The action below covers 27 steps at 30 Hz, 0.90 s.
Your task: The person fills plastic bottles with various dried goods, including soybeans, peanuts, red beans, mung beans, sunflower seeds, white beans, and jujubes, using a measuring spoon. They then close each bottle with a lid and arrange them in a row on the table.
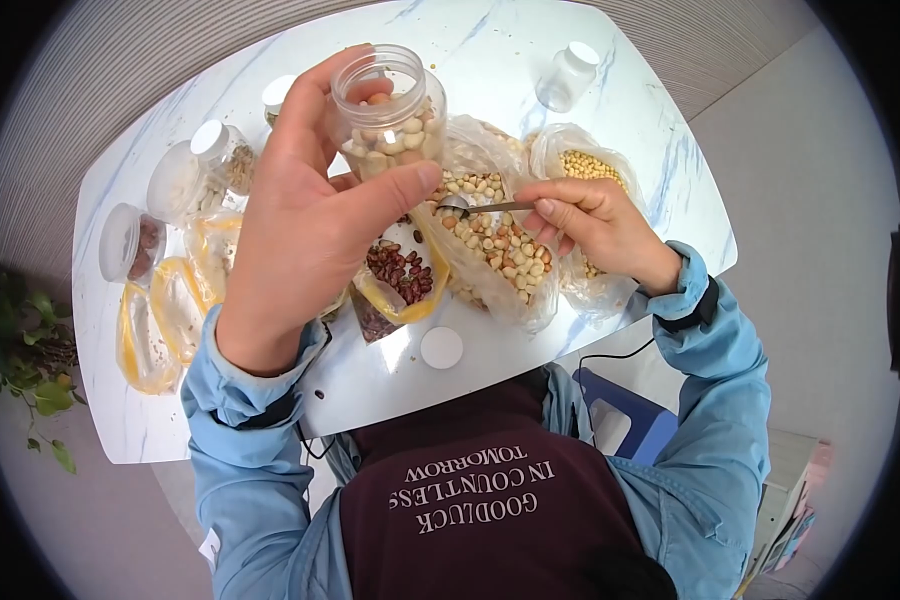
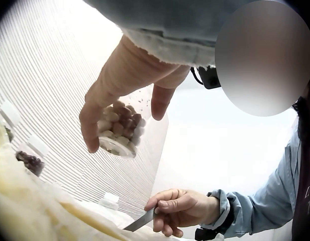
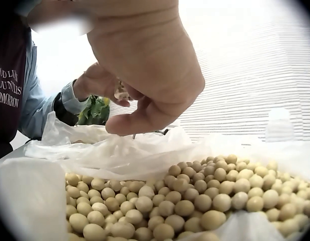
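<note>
My left hand (image 1: pixel 305 215) grips an uncapped clear plastic jar (image 1: pixel 394 120), raised above the table. Pale and reddish-brown nut-like pieces (image 2: pixel 117 120) partly fill the jar. In my right hand (image 1: pixel 598 228) a metal spoon (image 1: pixel 500 207) is pinched by its handle, its bowl pointing left. That bowl lies below the jar in the head view, over an open plastic bag (image 1: pixel 540 318) of similar pale and brown pieces (image 1: pixel 505 250). Beside it, a yellow-edged bag (image 1: pixel 435 298) contains dark red beans (image 1: pixel 402 272), partly hidden by my left hand.
A bag of round yellow beans (image 1: pixel 588 166) stands at the right. Lidded jars (image 1: pixel 238 165) and yellow-edged bags (image 1: pixel 148 345) are at the left. One white-capped jar (image 1: pixel 567 78) stands far right. A white lid (image 1: pixel 441 347) lies near the table's front edge (image 1: pixel 490 388).
</note>
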Tool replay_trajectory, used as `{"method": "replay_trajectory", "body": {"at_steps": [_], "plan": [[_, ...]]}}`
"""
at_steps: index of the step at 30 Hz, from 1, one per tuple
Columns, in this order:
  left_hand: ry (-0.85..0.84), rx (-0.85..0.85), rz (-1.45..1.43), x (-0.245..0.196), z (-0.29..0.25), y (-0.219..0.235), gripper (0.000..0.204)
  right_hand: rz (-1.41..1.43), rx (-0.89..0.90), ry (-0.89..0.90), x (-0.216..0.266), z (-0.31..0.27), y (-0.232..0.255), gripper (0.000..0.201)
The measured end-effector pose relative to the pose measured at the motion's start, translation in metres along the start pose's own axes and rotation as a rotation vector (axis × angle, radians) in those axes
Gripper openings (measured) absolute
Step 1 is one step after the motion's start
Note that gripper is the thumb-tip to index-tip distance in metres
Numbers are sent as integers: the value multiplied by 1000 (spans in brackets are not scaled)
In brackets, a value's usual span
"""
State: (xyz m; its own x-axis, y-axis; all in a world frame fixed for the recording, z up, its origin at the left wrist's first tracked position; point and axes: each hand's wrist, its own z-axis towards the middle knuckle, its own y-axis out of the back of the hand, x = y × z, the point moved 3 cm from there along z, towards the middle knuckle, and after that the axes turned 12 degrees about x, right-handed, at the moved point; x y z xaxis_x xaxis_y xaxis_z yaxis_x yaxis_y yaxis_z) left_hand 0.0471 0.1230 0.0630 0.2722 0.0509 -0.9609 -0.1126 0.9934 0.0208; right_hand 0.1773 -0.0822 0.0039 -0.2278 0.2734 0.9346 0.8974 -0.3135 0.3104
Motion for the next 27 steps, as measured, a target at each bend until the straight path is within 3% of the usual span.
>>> {"method": "replay_trajectory", "body": {"at_steps": [3, 6, 9, 15, 21, 27], "plan": [[-5, 0, 21, 1, 0, 1, 68, 61, -20, -108, 3, -2, 4, 24], [-9, 11, 27, 0, 0, 2, 68, -78, -64, -23, 5, -5, 12, 25], [-10, 4, 47, 1, 0, 2, 68, -124, 7, 10, 5, -4, 10, 25], [0, 18, 49, 0, 1, 1, 68, 242, -45, -194, 5, -2, 0, 29], [30, 28, 95, 2, 0, 0, 69, 679, -93, -215, -19, -1, 12, 28], [91, 68, 208, 7, -1, -1, 66, 655, -136, -86, -10, -11, 27, 29]]}}
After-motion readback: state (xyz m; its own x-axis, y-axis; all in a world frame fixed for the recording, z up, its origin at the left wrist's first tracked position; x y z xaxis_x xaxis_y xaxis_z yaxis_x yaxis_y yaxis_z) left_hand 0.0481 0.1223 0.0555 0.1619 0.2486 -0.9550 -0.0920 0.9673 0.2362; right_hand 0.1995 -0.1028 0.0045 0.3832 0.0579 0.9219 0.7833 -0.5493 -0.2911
